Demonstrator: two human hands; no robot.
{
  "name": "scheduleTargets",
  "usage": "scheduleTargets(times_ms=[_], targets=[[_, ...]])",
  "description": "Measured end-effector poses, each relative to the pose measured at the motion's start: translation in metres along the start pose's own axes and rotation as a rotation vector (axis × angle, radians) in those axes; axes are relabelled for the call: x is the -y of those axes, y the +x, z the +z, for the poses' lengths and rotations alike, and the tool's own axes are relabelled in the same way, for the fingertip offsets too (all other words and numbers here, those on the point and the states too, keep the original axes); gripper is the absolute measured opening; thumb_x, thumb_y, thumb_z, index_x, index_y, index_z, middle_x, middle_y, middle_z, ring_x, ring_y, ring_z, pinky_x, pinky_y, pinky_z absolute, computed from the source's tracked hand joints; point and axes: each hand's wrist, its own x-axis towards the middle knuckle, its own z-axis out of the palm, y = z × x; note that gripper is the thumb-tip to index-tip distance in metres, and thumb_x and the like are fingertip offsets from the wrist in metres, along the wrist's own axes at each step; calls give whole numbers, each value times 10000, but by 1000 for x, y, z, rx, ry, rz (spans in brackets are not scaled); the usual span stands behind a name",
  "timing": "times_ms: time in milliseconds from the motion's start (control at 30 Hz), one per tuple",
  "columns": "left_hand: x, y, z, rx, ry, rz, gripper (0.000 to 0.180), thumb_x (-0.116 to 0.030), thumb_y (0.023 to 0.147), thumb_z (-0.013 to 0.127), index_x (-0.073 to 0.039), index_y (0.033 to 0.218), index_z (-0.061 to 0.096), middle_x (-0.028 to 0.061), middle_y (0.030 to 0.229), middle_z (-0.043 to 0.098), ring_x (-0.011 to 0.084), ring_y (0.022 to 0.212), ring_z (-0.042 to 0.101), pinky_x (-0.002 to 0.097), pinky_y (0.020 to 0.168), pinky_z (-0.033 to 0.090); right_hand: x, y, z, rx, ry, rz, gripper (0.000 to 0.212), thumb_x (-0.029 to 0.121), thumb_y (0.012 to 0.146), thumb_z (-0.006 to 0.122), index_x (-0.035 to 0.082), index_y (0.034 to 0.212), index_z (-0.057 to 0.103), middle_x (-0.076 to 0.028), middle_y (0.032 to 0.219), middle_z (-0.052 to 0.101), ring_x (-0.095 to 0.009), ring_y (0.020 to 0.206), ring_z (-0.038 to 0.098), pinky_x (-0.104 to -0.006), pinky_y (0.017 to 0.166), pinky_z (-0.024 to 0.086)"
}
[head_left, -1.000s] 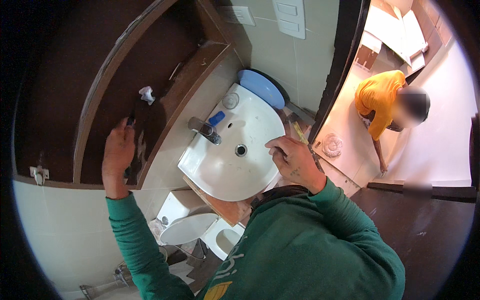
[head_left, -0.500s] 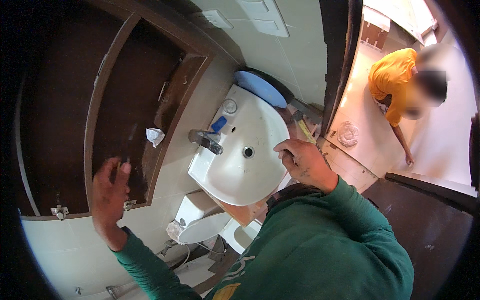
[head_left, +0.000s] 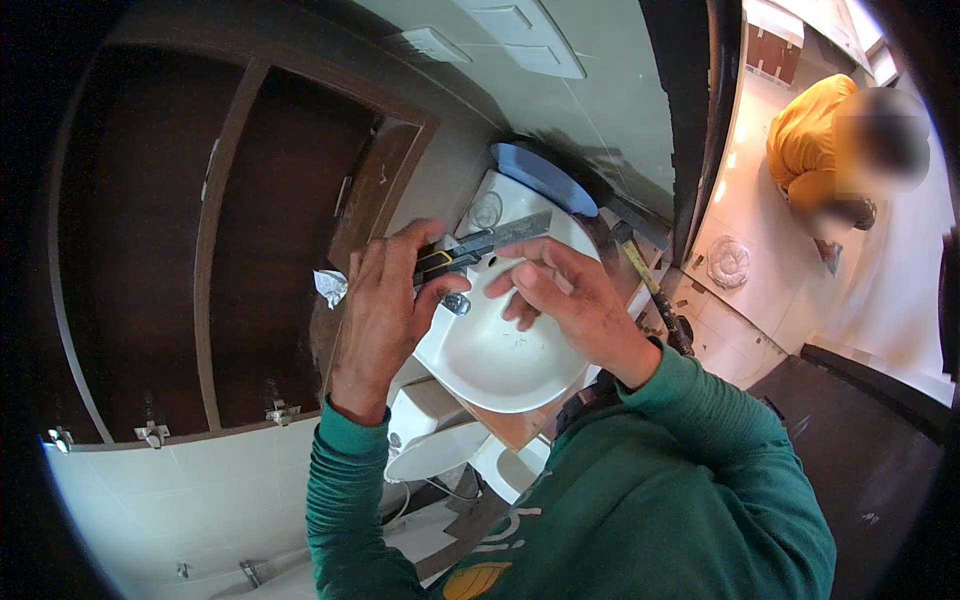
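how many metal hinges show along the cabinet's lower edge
3: the leftmost hinge near the corner, the middle hinge, and the rightmost hinge, nearest the left hand. Others may be hidden in shadow.

Mid-frame I see a cutter (head_left: 440, 263) in black, a thin yellow line on its handle and a grey blade — the sink (head_left: 500, 365) below plain white. The sweatshirt (head_left: 660, 480) is green with pale markings; upper right, another person's shirt (head_left: 812, 130) shows yellow-orange. Left, the cabinet (head_left: 280, 190) is dark brown.
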Motion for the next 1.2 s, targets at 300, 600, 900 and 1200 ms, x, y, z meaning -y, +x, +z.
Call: scheduleTargets(times_ms=[300, 600, 900, 1200], targets=[[43, 12, 7, -208, 421, 192, 474, -472, 872, 738, -141, 1208, 689, 50, 983, 648, 247, 944, 585, 416, 848, 430, -29, 51, 31, -224, 204, -65, 441, 420, 1035, 614, -18, 1009, 661, -150, 971, 756, -167, 783, 687, -305, 730, 557], [103, 55, -2, -274, 385, 236, 431, -478, 898, 720, -130, 1152, 751, 68, 851, 608, 233, 778, 557, 397, 691, 476, -50, 54, 14, -256, -12, -223, 344, 260, 1041, 620, -38, 1210, 649, -146, 1090, 721, -172, 896, 716, -300, 793, 575], [117, 70, -14, -210, 347, 192, 422, -379, 913, 750, -92, 1223, 747, 138, 959, 691, 286, 853, 628, 413, 765, 527, -88, 9, -34, -357, -420, -247, 236, 131, 1012, 613, -20, 1187, 659, -92, 934, 689, -136, 788, 666, -281, 715, 542], [135, 82, -14, -193, 319, 195, 459, -439, 887, 749, -139, 1235, 758, 104, 910, 643, 274, 870, 572, 433, 780, 504, -92, 6, -46, -365, -467, -144, 241, 112, 996, 636, -24, 1193, 657, -82, 892, 675, -121, 700, 642, -277, 640, 533]])
